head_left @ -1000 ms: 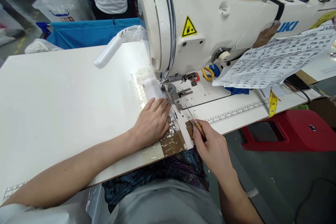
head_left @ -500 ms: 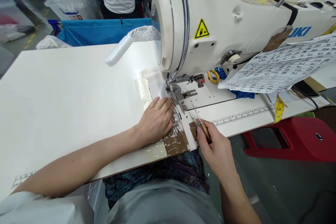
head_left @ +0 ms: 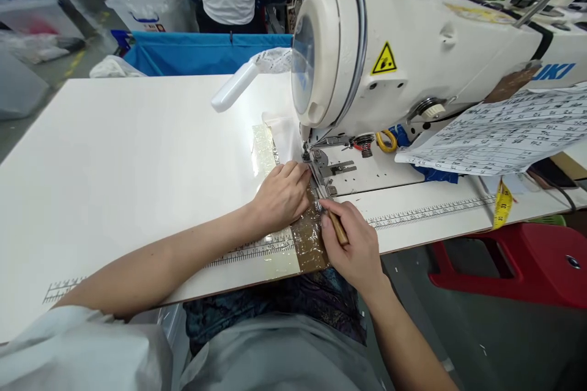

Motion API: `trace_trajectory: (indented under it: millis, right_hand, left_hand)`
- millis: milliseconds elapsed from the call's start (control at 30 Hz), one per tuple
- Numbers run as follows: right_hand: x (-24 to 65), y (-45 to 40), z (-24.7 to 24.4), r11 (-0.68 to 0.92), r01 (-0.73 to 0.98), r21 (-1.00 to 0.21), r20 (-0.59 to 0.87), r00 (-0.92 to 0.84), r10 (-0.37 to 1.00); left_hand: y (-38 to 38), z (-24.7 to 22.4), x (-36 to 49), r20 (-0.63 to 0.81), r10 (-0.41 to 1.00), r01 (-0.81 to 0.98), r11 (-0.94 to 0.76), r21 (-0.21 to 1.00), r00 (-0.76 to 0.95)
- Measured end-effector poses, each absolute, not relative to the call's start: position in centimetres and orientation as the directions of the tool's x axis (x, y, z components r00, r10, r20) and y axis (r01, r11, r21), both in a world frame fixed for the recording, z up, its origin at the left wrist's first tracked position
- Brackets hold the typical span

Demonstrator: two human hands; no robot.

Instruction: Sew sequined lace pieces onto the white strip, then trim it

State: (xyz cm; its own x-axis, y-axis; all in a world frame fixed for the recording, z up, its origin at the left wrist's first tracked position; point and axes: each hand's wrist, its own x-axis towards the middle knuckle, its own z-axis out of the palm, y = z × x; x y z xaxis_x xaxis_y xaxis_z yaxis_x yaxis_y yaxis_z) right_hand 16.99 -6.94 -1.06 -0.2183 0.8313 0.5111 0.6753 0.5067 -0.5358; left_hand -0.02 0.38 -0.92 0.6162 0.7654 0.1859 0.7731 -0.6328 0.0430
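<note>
Beside the cream sewing machine (head_left: 413, 43), whose triangular label (head_left: 384, 58) is yellow and black, my surface (head_left: 151, 153) is white. Right of the machine's head, the stool (head_left: 527, 263) is red; behind it, the cloth bin (head_left: 206, 54) is blue.

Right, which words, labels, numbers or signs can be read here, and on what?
"KI", in blue, on the sewing machine; preceding lettering unclear beside the brown tape.
Yellow warning triangle, hand symbol, no words: same machine.
Too small or blurred: paper sheet, yellow tape measure, table ruler, bin label.
</note>
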Motion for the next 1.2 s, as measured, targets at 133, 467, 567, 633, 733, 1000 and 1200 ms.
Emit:
trace_trajectory:
  millis: [133,467,567,633,733,1000,1200]
  right_hand:
    - [16.1,-6.0,-1.5,0.528,0.763,-0.373,0.537,-0.287,0.794]
    - [15.4,-5.3,-1.6,0.456,0.879,-0.141,0.470,-0.346,0.812]
    - [15.3,-5.5,-1.5,0.435,0.897,-0.078,0.450,-0.358,0.818]
    - [15.0,-5.6,-1.4,0.414,0.909,-0.038,0.423,-0.361,0.831]
    - [14.5,-5.7,-1.2,0.369,0.929,0.021,0.383,-0.348,0.856]
    - [13.3,-5.2,-0.5,0.276,0.955,0.104,0.264,-0.295,0.919]
    - [14.7,-5.9,-0.6,0.344,0.939,0.021,0.330,-0.332,0.884]
  left_hand:
    - [0.5,-1.1,-0.2,0.199,0.749,0.756,-0.652,0.054,0.632]
    - [0.5,-1.1,-0.3,0.216,0.741,0.748,-0.661,0.063,0.636]
    - [0.5,-1.2,-0.3,0.237,0.744,0.751,-0.656,0.079,0.625]
    - [0.6,-1.2,-0.3,0.233,0.757,0.760,-0.643,0.095,0.611]
    - [0.7,-1.3,-0.4,0.226,0.770,0.767,-0.630,0.122,0.596]
    - [1.7,-1.2,-1.0,0.239,0.780,0.766,-0.620,0.168,0.579]
    - [2.6,-1.3,-1.5,0.258,0.794,0.780,-0.599,0.182,0.550]
